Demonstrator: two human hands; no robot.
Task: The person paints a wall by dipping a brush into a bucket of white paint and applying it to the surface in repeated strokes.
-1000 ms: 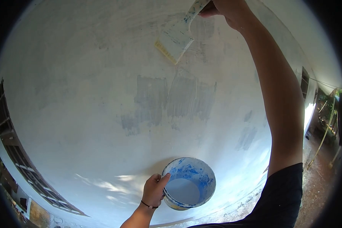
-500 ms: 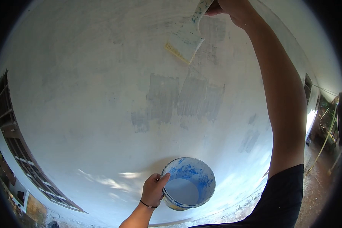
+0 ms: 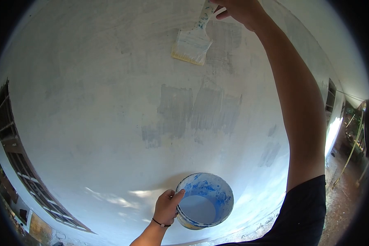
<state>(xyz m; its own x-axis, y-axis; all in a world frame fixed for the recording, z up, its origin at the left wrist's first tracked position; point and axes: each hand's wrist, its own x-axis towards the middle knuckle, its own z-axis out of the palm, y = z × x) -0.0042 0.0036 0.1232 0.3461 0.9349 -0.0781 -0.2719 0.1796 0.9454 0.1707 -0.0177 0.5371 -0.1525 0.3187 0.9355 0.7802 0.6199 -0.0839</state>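
The right hand [image 3: 238, 11] is at the upper edge of the view, with its fingers [image 3: 223, 15] closed around the handle of the paintbrush [image 3: 192, 46]. The brush head extends below and to the left of these fingers, bristle edge downward, in front of the wall [image 3: 90, 102]; contact between bristles and wall cannot be determined. The left hand [image 3: 167, 207] grips the left rim of the bucket [image 3: 205, 201], thumb over the rim; the other fingers are partly hidden. The bucket contains pale liquid [image 3: 197, 209], and blue smears mark its inner wall. Grey patches [image 3: 215, 108] lie on the wall below the brush.
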